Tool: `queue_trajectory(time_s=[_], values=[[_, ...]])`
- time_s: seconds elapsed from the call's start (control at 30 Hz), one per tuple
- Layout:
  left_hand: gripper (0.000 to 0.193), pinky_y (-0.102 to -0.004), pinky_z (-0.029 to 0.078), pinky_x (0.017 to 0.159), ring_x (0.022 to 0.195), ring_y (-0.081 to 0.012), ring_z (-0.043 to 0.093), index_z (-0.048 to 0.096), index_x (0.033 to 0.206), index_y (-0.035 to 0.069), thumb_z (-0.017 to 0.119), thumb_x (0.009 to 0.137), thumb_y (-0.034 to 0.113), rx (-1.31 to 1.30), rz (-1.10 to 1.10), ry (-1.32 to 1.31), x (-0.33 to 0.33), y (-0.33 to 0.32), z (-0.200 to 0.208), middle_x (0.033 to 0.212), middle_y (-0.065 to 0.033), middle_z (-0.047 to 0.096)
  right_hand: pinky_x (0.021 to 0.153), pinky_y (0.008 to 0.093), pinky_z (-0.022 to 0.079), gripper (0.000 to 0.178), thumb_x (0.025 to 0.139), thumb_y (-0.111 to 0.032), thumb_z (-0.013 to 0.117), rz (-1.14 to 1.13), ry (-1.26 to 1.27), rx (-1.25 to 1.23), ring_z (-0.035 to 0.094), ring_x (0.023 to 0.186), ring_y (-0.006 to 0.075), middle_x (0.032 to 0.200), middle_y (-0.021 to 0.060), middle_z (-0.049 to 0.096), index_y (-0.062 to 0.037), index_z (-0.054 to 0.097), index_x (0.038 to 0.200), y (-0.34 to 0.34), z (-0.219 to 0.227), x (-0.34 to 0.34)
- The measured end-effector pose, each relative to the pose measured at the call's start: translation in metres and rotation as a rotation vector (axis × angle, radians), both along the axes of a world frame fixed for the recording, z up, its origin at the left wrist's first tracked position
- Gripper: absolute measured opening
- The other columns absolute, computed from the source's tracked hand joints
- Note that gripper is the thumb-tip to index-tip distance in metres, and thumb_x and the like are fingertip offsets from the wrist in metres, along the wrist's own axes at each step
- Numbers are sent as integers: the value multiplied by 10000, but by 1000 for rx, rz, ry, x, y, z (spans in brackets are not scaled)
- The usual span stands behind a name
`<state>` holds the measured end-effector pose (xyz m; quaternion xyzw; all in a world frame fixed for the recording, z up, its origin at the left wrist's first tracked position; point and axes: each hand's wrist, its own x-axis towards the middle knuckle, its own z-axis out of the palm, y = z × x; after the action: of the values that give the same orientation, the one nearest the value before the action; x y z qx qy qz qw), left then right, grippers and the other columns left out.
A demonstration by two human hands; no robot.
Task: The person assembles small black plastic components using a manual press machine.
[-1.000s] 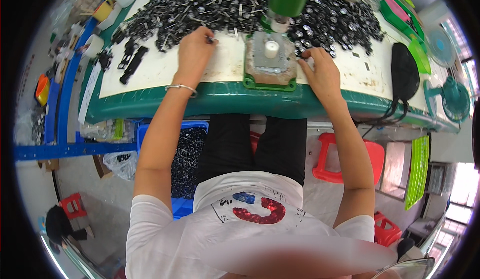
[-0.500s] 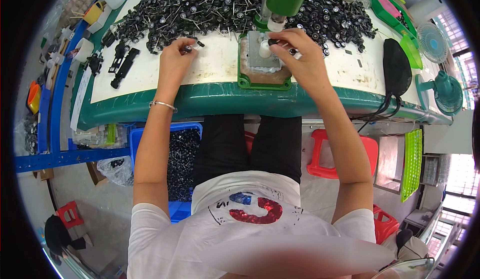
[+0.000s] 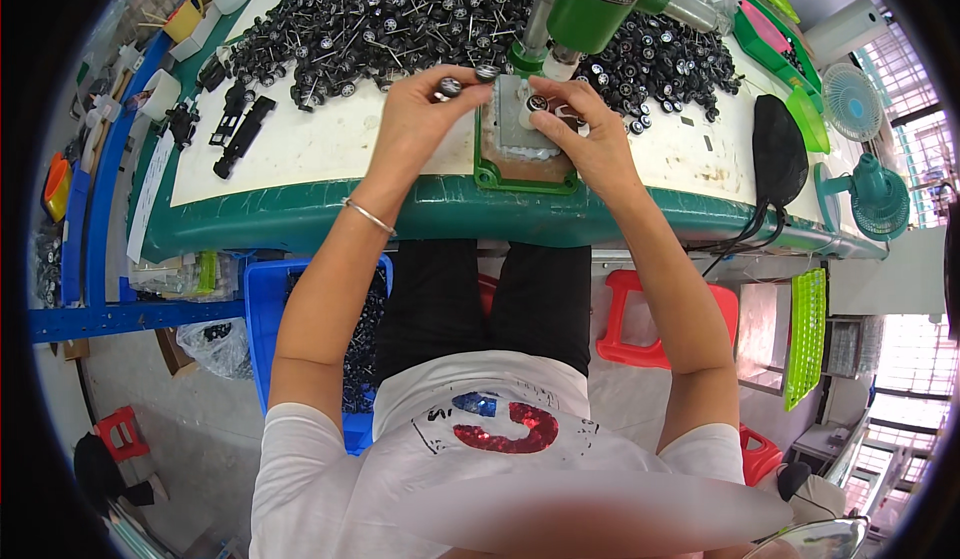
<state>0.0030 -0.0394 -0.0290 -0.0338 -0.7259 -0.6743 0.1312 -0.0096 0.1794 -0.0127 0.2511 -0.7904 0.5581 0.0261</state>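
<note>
My left hand (image 3: 418, 114) is closed on a small wheel-and-axle piece, with black, silver-hubbed wheels (image 3: 450, 87) showing at the fingertips, beside the left edge of the grey metal block (image 3: 513, 139). Over that block, my right hand (image 3: 597, 137) pinches a black toy wheel (image 3: 538, 105) at the white round post. More dark wheel parts show under its fingers, partly hidden. Directly above stands the green hand press (image 3: 590, 19), its ram tip just over my right fingers. The block sits on the press's green base (image 3: 525, 185).
A large heap of black wheels and axles (image 3: 400, 19) covers the table's back. Black chassis parts (image 3: 243, 137) lie at left. A black pouch (image 3: 779, 149) and a teal fan (image 3: 880, 197) are at right. Below, a blue bin (image 3: 262, 309) stands left of my legs, a red stool (image 3: 615, 319) right.
My left hand has moved right, bringing its wheel piece from the open tabletop to the block's edge. My right hand remains at the post, its wheel now turned hub-side up.
</note>
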Motion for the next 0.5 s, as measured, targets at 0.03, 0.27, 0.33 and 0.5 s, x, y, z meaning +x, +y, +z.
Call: queue_trajectory(time_s=[0.03,0.27,0.33,0.5], values=[[131,-178,398,589,666,-19,507,720,924,39,741,809,98,15,-32,39,0,9,3,794,27,667,860,273,458,389,837,-150,696,-21,46,15,585,945,134,1080,45,591,-47,619,1204,2,-1,-1],[119,-183,354,552,625,-8,465,733,907,72,753,798,116,-15,-124,22,3,41,29,724,56,613,838,266,479,355,900,-174,641,-196,0,-217,597,941,113,1090,60,641,-42,605,1228,43,36,-24],[170,-224,434,561,625,-50,543,717,914,25,754,789,135,6,-137,-8,3,46,36,743,-4,658,824,272,493,314,914,-175,622,-225,-20,-305,623,904,127,1058,63,661,-38,623,1197,56,55,-38],[168,-224,430,559,624,-50,545,719,914,24,753,788,130,138,-163,24,-7,55,29,730,-13,654,883,319,473,348,985,-277,485,-117,137,-313,584,1035,180,1151,62,626,-17,585,1194,69,125,-85]])
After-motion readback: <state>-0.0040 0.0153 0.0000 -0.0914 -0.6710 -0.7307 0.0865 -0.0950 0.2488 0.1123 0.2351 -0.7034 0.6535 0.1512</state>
